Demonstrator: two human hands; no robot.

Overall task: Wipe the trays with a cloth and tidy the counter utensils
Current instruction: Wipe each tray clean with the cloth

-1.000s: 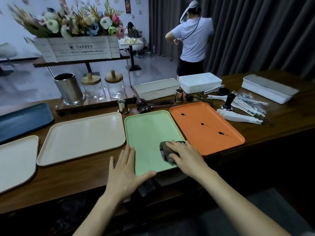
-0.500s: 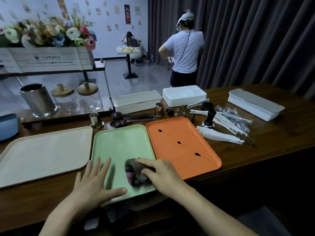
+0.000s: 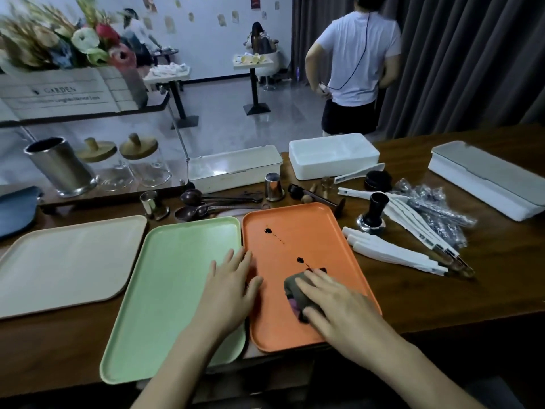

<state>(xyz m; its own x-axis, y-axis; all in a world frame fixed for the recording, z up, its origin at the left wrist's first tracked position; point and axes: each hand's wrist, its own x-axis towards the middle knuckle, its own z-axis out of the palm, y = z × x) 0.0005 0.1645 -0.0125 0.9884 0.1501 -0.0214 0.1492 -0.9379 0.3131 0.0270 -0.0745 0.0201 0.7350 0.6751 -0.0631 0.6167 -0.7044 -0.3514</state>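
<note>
From the head view, my right hand (image 3: 339, 302) is bunched over the cloth (image 3: 296, 290), fingers laid across its top and thumb tucked against its near side, so I grip it and press it on the orange tray (image 3: 295, 225). The cloth sits on the near half of that tray, right at the closest of the dark spots (image 3: 300, 260) running up its middle. It is a soft, crumpled wad, light and yielding; I judge it wipes best held as a pad under flat fingers. My left hand (image 3: 230, 287) lies spread and flat, holding nothing, across the seam where the green tray (image 3: 177, 276) meets the orange one. The trays look stiff, thin and smooth, likely to skate on the wooden counter (image 3: 472, 284), so I would pin a rim while wiping. The orange tray's near edge reaches the counter's edge, which I judge a slipping risk. The only writing I can read is "GARDEN" on the flower box (image 3: 59, 90); the smaller line beneath is too blurred
</note>
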